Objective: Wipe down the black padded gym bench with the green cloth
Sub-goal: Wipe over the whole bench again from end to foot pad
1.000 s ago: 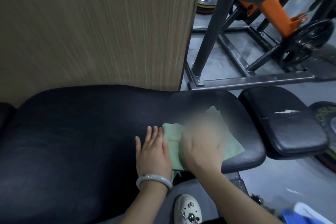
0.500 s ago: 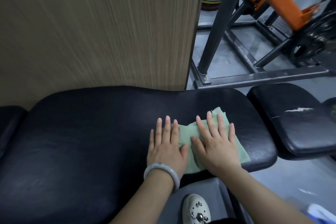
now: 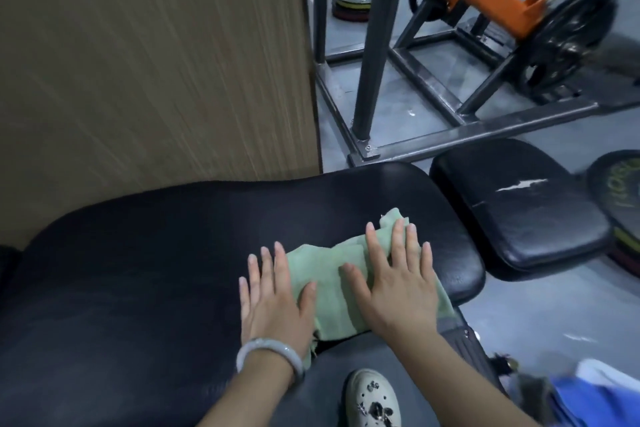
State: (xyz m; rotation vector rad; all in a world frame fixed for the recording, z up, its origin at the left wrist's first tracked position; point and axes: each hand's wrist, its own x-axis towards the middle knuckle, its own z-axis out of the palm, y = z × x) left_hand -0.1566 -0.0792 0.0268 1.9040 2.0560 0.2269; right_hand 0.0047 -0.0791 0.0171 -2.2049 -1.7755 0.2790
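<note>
- the black padded bench [image 3: 156, 270] runs left to right across our view, its long axis horizontal; its rounded right end sits just beside a smaller black seat pad [image 3: 519, 211]
- the green cloth [image 3: 329, 274] lies bunched near the bench's right end, its length slanting from the near edge up toward the far right; one corner pokes past our fingertips
- our left hand [image 3: 273, 302] rests flat, fingers straight and spread, thumb and palm edge on the cloth's left side, the other fingers on the bare pad; our right hand [image 3: 398, 284] presses flat on the cloth, fingers straight, nothing gripped
- the bench cover looks smooth, leather-like and slightly glossy; the cloth is soft and creased; the seat pad shows a pale torn streak
- a pale bangle [image 3: 266, 354] circles our left wrist; a wood-grain panel [image 3: 149, 55] stands behind the bench; a dark steel frame [image 3: 450, 135] sits on the grey floor
- a weight plate [image 3: 620, 184] at far right carries yellow lettering too blurred to read
</note>
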